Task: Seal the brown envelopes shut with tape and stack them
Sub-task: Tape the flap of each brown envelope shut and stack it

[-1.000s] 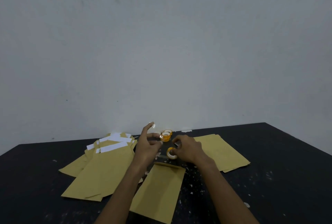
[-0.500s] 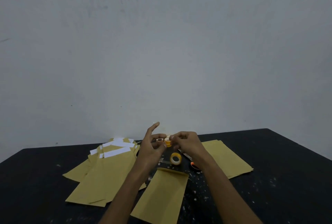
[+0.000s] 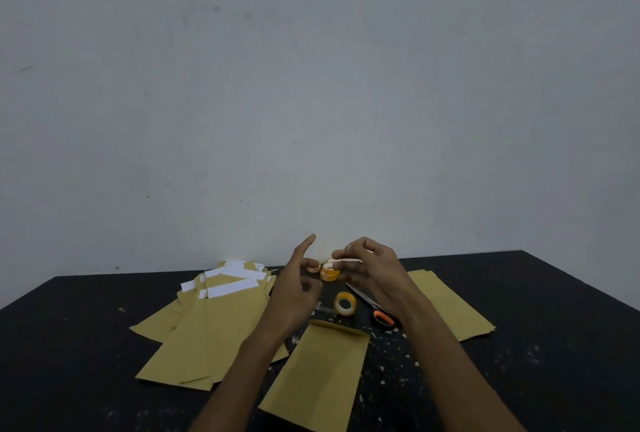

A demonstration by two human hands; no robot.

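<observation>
One brown envelope (image 3: pixel 318 372) lies in front of me on the black table (image 3: pixel 69 345), its top end towards the tape. My right hand (image 3: pixel 370 270) hovers above the far table with fingers curled, pinching a pale strip of tape (image 3: pixel 346 260). Just below it stands an orange tape roll (image 3: pixel 329 273) beside a small pale roll (image 3: pixel 313 267). My left hand (image 3: pixel 296 293) is raised with the index finger pointing up. Its thumb reaches towards the small roll and its other fingers are loosely curled. Another yellow tape roll (image 3: pixel 344 304) stands on edge near the envelope.
A spread pile of brown envelopes (image 3: pixel 207 327) with white strips at their tops lies on the left. A neater stack of envelopes (image 3: pixel 446 303) lies on the right. Orange-handled scissors (image 3: pixel 379 315) rest between the yellow roll and my right forearm. A pale wall stands behind the table.
My right hand left the yellow roll on the table and rose to the orange rolls. Both hands met there, and the right hand now holds a pale strip.
</observation>
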